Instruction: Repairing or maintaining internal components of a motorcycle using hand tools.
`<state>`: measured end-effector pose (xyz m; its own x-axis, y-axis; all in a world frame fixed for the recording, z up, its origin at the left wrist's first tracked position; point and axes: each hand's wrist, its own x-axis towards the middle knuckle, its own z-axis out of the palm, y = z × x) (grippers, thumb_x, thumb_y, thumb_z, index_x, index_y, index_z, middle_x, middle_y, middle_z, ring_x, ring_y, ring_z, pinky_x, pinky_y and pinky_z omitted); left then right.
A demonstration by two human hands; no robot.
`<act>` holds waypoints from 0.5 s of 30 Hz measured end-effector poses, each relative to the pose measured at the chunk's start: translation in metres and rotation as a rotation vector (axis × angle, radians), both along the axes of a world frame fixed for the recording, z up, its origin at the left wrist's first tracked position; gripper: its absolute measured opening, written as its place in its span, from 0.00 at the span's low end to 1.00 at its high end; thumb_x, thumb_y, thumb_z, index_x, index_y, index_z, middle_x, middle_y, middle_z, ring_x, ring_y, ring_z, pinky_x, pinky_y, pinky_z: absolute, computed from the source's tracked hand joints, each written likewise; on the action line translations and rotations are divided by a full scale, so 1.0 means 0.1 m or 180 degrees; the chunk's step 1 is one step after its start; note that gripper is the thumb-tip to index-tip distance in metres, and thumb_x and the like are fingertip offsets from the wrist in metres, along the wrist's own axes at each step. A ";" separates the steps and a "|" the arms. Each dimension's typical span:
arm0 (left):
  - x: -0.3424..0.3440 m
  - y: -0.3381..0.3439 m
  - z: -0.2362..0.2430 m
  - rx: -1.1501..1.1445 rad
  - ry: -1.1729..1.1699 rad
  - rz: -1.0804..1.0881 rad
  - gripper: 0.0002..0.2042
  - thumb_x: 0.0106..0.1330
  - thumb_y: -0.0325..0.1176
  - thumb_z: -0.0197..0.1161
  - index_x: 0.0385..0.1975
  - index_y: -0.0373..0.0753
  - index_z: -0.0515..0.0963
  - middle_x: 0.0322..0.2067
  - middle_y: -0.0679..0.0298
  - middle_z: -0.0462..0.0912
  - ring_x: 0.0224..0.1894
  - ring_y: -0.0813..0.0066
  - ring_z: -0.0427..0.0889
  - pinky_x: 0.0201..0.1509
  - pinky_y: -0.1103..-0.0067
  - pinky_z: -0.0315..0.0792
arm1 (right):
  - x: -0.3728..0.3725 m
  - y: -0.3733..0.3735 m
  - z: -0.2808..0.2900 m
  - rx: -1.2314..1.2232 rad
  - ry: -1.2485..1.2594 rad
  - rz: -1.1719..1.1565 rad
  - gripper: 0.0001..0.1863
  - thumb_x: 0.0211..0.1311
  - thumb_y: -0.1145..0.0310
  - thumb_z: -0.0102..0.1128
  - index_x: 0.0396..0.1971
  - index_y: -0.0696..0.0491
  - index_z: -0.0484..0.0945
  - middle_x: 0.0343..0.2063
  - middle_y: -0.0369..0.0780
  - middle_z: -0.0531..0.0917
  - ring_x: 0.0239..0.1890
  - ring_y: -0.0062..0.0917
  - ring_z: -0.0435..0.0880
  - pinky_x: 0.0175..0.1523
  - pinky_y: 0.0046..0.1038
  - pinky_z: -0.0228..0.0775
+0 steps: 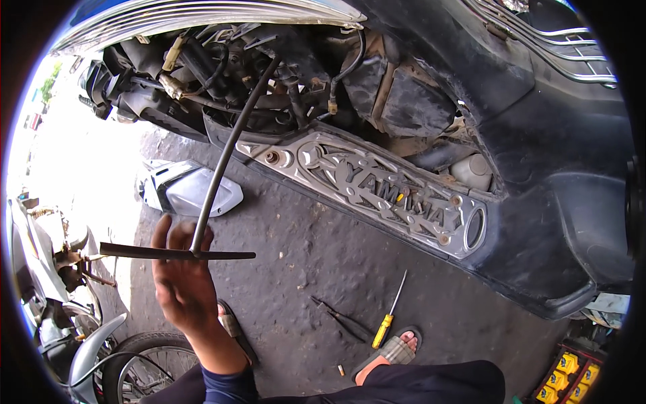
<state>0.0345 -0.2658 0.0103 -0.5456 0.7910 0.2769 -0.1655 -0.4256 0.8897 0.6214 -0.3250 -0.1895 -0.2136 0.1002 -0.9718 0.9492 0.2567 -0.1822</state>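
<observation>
My left hand (pixel 180 289) is raised at the left of centre, its fingers curled about the crossbar of a long T-handle wrench (pixel 227 153). Slight blur softens the fingertips. The shaft slants up and to the right, and its far tip reaches among the exposed frame parts and hoses (pixel 222 81) of a scooter whose front covers are off. What that tip sits on is too dark to make out. My right hand does not show.
Along the scooter runs a metal footboard plate (pixel 383 185) with a few bolts on it. A silver-grey cover (pixel 192 188) lies on the ground. Pliers (pixel 341 318) and a yellow-handled screwdriver (pixel 385 326) lie near my sandalled foot (pixel 397 347). Another motorcycle (pixel 87 350) stands left; a box of yellow packs (pixel 564 367) sits lower right.
</observation>
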 end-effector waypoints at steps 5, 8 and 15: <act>0.01 0.57 0.49 -0.0993 0.0374 -0.2012 0.36 0.65 0.44 0.57 0.64 0.23 0.53 0.24 0.61 0.73 0.17 0.83 0.70 0.23 0.84 0.69 | -0.12 0.09 0.38 -0.0077 -0.0167 0.0228 0.24 0.65 0.49 0.49 0.42 0.57 0.78 0.39 0.49 0.82 0.47 0.41 0.79 0.53 0.38 0.71; 0.12 0.59 0.56 -0.1442 0.0522 -0.1393 0.29 0.66 0.36 0.54 0.62 0.23 0.57 0.17 0.67 0.68 0.13 0.89 0.57 0.17 0.88 0.56 | -0.37 0.07 0.50 -0.0165 -0.0149 0.0360 0.24 0.65 0.49 0.50 0.42 0.57 0.78 0.39 0.49 0.82 0.47 0.42 0.79 0.53 0.39 0.70; 0.15 0.60 0.68 -0.1503 0.0519 -0.1355 0.26 0.68 0.34 0.53 0.61 0.25 0.58 0.19 0.68 0.66 0.14 0.89 0.57 0.17 0.89 0.53 | -3.41 1.51 1.65 0.2125 0.3987 -0.0676 0.37 0.58 0.62 0.60 0.63 0.62 0.56 0.60 0.55 0.63 0.57 0.49 0.71 0.62 0.40 0.66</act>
